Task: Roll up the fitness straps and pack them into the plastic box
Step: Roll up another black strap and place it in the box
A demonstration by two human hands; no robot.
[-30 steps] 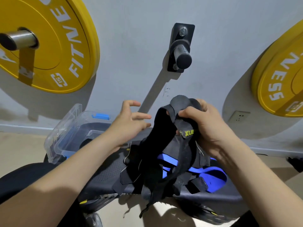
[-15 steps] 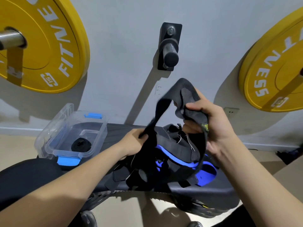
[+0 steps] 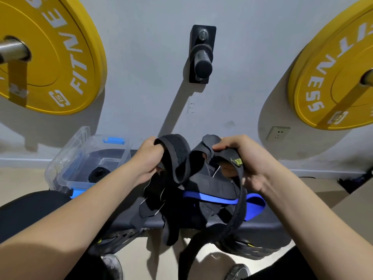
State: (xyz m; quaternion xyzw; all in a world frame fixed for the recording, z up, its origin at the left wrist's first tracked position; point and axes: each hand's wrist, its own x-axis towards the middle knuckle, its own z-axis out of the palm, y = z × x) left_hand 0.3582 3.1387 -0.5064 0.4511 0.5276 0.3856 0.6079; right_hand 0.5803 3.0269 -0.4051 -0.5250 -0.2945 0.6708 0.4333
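A black fitness strap (image 3: pixel 179 158) is stretched between both hands above the bench. My left hand (image 3: pixel 148 158) grips its wide looped end. My right hand (image 3: pixel 242 158) pinches the end bearing a yellow label, and the long tail hangs down past the bench edge. Beneath them a heap of black straps (image 3: pixel 203 201) lies on the bench, with a blue strap (image 3: pixel 252 205) among them. At the left stands the clear plastic box (image 3: pixel 60 172) with blue latches, open, holding one rolled black strap (image 3: pixel 99 174).
The dark padded bench (image 3: pixel 262 225) runs across the view. On the grey wall hang two yellow weight plates (image 3: pixel 66 57) (image 3: pixel 331 81) and a black peg (image 3: pixel 201 57). A wall socket (image 3: pixel 277 134) sits at the right. My shoes (image 3: pixel 113 267) show on the floor below.
Both hands have come down and apart, drawing the black strap out between them. My left hand moved from the strap's hanging part up to its looped end.
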